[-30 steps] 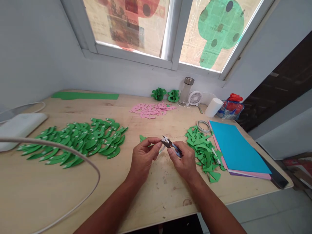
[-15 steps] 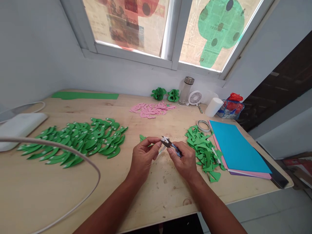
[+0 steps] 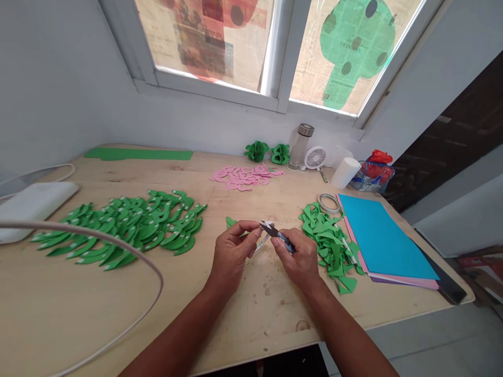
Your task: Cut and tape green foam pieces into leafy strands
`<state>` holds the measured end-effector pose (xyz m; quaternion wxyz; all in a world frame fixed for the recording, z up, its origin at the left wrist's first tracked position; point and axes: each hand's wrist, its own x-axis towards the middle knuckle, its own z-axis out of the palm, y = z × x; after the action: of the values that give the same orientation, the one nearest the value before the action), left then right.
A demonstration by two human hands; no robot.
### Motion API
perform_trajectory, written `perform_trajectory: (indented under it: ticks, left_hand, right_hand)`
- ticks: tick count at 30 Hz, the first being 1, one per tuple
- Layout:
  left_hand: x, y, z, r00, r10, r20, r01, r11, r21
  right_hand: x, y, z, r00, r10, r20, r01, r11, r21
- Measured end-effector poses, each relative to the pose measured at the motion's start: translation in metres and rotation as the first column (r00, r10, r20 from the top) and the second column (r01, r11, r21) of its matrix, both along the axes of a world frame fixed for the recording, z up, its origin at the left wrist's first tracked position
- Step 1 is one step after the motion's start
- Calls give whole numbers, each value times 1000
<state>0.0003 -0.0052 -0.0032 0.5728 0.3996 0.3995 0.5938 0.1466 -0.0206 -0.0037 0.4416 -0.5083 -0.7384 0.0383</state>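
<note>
The small scissors (image 3: 270,230) have closed further in the right hand (image 3: 297,258).

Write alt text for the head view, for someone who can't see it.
A person's right grip holds dark scissors at a thin whitish strip pinched in the left grip, above a wooden table. Green paper cutouts lie to the left, green scraps and blue paper to the right, pink cutouts behind.

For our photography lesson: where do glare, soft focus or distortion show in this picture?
Head view: brightness rims the right newspaper-lined glass window pane; head view: the near beige round cable looks soft; head view: the pale wooden tabletop seems lens-stretched rightward; head view: the thin white strip by the left fingers is unclear.
</note>
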Motion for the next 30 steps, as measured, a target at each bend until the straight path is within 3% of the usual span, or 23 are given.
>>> perform_trajectory:
  ticks: [30]
  left_hand:
    - [0,0,-1,999,-9,31,9,1000,5]
  right_hand:
    - [-1,-1,0,999,-25,39,23,998,53]
